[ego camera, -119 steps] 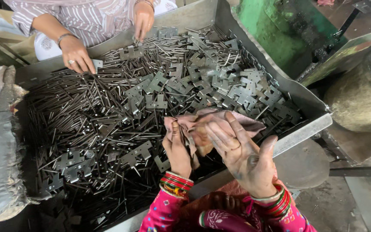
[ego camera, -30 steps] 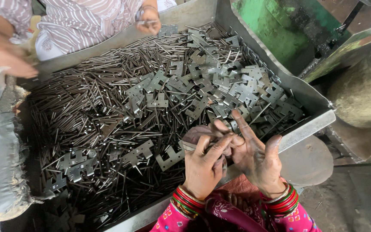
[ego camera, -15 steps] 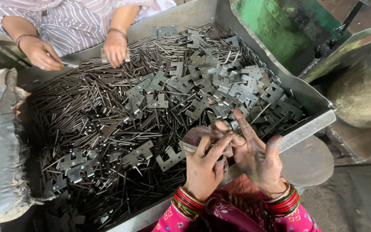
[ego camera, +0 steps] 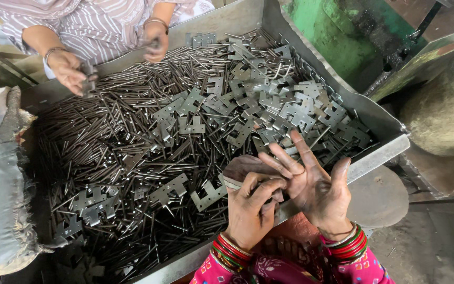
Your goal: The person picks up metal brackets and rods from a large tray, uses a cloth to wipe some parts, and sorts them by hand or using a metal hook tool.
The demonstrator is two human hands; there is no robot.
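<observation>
At the near edge of the metal tray, heaped with dark rods and hinge plates, I see my left hand still pinching a brownish cloth against my splayed right hand. Across the far edge, a co-worker's hands have shifted.

Both of the person's hands are raised close together at the near edge of the scene. The left hand shows its back, fingers curled inward and pressed against the base of the other palm. The right hand is open, palm up and smudged dark, fingers spread and pointing to the far left. Both wrists wear stacked red and green bangles above pink patterned sleeves.
</observation>
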